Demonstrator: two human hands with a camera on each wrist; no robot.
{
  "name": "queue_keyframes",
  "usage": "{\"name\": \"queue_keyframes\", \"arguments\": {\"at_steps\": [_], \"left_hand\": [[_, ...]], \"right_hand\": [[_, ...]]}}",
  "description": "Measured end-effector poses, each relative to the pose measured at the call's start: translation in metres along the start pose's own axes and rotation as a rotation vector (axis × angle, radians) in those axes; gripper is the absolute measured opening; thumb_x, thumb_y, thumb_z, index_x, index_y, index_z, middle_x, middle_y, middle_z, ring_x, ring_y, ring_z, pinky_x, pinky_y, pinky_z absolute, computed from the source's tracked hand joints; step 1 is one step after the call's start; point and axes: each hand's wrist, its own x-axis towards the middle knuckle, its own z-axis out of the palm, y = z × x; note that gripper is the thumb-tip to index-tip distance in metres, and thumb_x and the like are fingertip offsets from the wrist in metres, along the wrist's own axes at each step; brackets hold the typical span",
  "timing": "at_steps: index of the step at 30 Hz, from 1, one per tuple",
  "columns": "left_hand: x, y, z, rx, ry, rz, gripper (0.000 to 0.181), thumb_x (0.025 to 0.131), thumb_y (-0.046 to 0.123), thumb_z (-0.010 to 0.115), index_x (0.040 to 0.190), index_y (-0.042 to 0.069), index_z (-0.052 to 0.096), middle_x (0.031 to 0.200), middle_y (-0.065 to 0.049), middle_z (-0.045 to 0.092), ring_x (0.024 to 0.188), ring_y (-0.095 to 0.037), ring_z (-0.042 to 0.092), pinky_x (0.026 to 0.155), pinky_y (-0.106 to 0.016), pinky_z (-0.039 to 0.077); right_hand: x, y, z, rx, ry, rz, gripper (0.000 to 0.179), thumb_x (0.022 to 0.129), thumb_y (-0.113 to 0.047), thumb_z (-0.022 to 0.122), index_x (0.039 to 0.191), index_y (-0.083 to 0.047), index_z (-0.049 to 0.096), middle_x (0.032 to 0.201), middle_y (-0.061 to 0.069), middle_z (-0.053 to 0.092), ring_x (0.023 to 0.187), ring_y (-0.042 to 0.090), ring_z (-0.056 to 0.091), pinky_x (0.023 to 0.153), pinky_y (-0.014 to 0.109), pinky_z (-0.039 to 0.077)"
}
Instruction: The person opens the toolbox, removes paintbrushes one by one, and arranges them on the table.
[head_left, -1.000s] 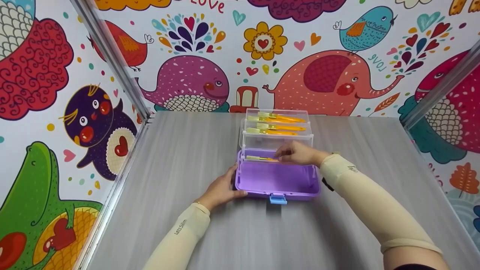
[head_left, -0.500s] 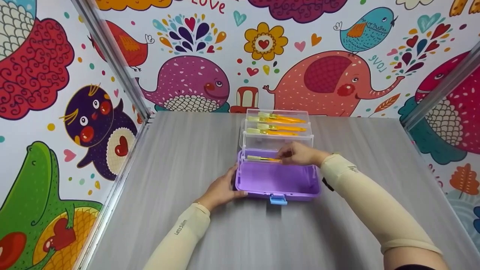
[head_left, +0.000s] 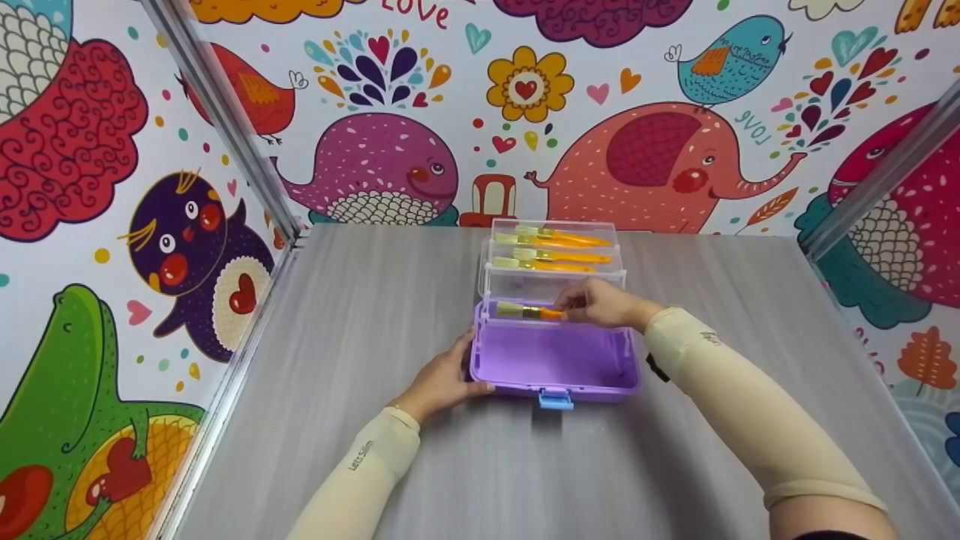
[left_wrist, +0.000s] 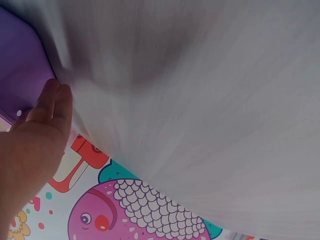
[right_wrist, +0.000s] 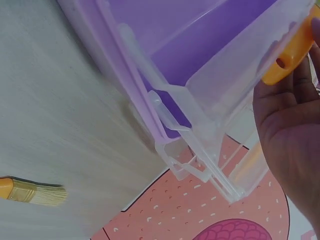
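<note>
A purple toolbox (head_left: 555, 364) stands opened out on the table, its transparent tiered trays (head_left: 517, 283) raised at the back. My right hand (head_left: 600, 302) pinches a flat paintbrush (head_left: 525, 311) by its orange handle over the lowest tray, pale bristles pointing left. The handle end (right_wrist: 287, 57) with its hanging hole shows by the fingers in the right wrist view. My left hand (head_left: 442, 382) rests against the box's left side, thumb at the front corner. In the left wrist view its fingers (left_wrist: 62, 107) lie nearly straight along the purple outer wall (left_wrist: 20, 60).
Several orange-handled brushes (head_left: 555, 257) lie in the upper trays. Another brush (right_wrist: 37, 192) lies on the table in the right wrist view. A blue latch (head_left: 555, 399) juts from the box front. Cartoon-printed walls (head_left: 390, 165) enclose the grey table (head_left: 360, 300).
The paintbrush in my right hand has turned from its narrow edge to its broad face and risen slightly. My left hand and the box have stayed in place.
</note>
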Motion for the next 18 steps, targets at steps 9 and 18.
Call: {"name": "queue_keyframes", "arguments": {"at_steps": [9, 18], "left_hand": [[0.000, 0.000, 0.000, 0.010, -0.009, -0.013, 0.108, 0.077, 0.040, 0.084, 0.159, 0.006, 0.022, 0.150, -0.024, 0.042, 0.133, -0.041, 0.045, 0.111, -0.052, 0.034], [0.000, -0.001, 0.000, 0.023, -0.007, -0.018, 0.106, 0.078, 0.041, 0.083, 0.158, 0.006, 0.023, 0.149, -0.025, 0.043, 0.132, -0.041, 0.046, 0.110, -0.051, 0.035]], "right_hand": [[-0.009, 0.000, -0.006, -0.003, 0.038, -0.008, 0.024, 0.095, 0.001, 0.064, 0.117, -0.004, 0.073, 0.106, 0.007, 0.072, 0.090, 0.023, 0.064, 0.081, 0.037, 0.056], [-0.028, 0.004, -0.018, 0.020, 0.127, -0.018, 0.029, 0.093, 0.001, 0.065, 0.122, -0.002, 0.070, 0.107, 0.013, 0.072, 0.085, 0.025, 0.062, 0.073, 0.030, 0.054]]}}
